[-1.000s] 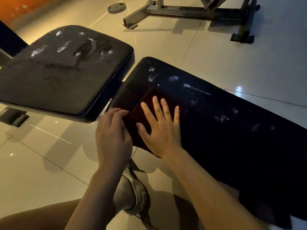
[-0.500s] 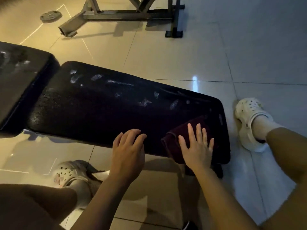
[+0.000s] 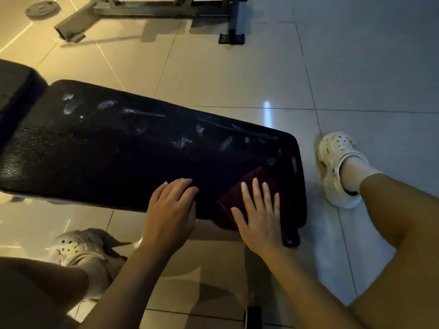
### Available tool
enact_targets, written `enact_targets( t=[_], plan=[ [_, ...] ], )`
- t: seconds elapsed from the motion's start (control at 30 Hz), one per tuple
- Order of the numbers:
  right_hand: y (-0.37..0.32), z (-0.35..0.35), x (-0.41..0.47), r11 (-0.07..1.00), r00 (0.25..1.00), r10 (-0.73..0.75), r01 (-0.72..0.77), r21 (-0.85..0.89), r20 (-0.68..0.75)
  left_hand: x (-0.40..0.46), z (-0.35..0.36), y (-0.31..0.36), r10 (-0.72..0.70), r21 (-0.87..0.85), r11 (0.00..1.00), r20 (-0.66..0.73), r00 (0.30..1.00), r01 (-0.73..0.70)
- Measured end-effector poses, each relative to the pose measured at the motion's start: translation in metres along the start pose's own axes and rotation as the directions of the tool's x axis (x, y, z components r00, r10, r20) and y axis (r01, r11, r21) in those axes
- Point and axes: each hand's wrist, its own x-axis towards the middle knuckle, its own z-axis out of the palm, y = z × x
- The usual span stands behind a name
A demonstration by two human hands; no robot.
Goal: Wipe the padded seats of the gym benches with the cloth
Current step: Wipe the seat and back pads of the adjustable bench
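- View from a head-worn camera, looking down at a long black padded seat (image 3: pixel 133 153) of a gym bench that runs from the left edge toward the lower right.
- The right hand (image 3: pixel 260 214) lies flat on a dark maroon cloth (image 3: pixel 255 179), fingers straight and slightly spread, pressing it onto the padding; this grip is open, with nothing pinched.
- The cloth sits at the right end of the seat, near the front edge, and a part of it hangs over that front edge below the hand.
- The left hand (image 3: pixel 171 210) rests on the front edge of the same seat, just to the left of the cloth and apart from it. Its fingers bend over the edge of the pad and hold nothing; this grip is relaxed and open.
- Pale, whitish smudges (image 3: pixel 181 142) are scattered along the far half of the seat, from the left end to the right end.
- A second black pad (image 3: pixel 16 81) adjoins the seat at the far left, only partly in view.
- The person's bare legs frame the bench on either side; each foot wears a white sock and a white perforated clog, the right clog (image 3: pixel 337 162) on the floor just beyond the right end of the seat, the left clog (image 3: pixel 78 248) on the floor below the seat's front edge.
- The floor (image 3: pixel 237 74) is glossy pale tile with light reflections.
- At the top of the view stands a grey metal equipment frame (image 3: pixel 147 10), and near it, at the upper left, a round weight plate (image 3: pixel 42 10) lies flat on the floor.
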Motion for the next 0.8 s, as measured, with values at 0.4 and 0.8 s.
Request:
enact_targets(
  t=[0.4,0.8],
  plan=[
    [-0.19,-0.01,0.057,0.844,0.841,-0.533,0.536,-0.012,0.092,-0.041,-0.035,-0.097,-0.373,-0.092,0.928,-0.185,0.909,0.361],
    [-0.333,-0.026,0.116,0.633,0.626,-0.771,0.739,0.231,0.113,-0.009,-0.095,-0.182,-0.893,-0.479,0.44,-0.14,0.429,0.759]
  ],
)
